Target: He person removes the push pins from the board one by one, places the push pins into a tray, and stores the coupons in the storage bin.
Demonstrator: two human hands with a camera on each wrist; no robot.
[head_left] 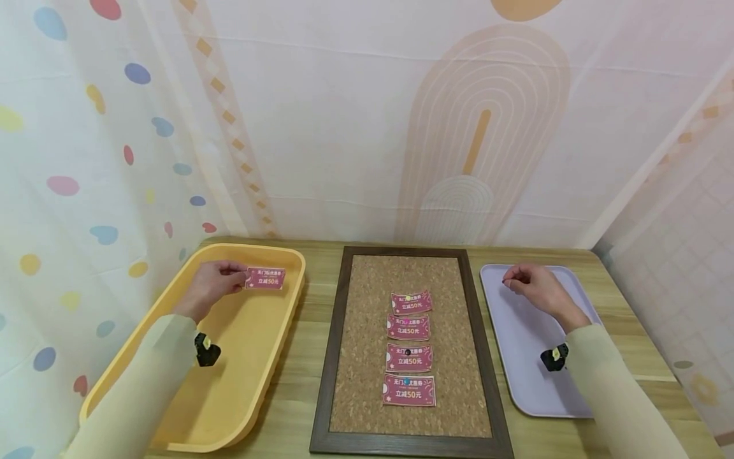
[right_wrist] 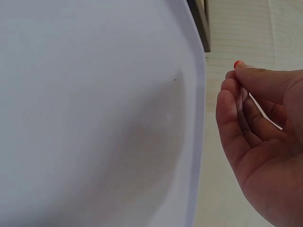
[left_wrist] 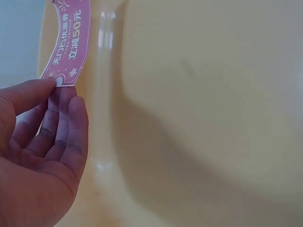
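Observation:
Over the far end of the yellow tub [head_left: 243, 363], my left hand [head_left: 215, 284] pinches a pink paper coupon [head_left: 266, 278] by one end, between thumb and fingertips. The left wrist view shows that coupon [left_wrist: 72, 42] bending slightly. On the right, my right hand [head_left: 537, 290] is above the lilac tray [head_left: 533, 363]. Its thumb and fingertips pinch a small red pushpin [right_wrist: 238, 64], of which only the rounded head shows. Between the hands lies a framed cork board [head_left: 361, 357] with several similar coupons [head_left: 409, 358] pinned in a column.
The pins in the board's coupons are yellow, pink, black and a blue pin [head_left: 406, 381]. Tub, board and tray sit side by side on a wooden table [head_left: 301, 382]. A patterned curtain [head_left: 332, 127] hangs behind and along both sides.

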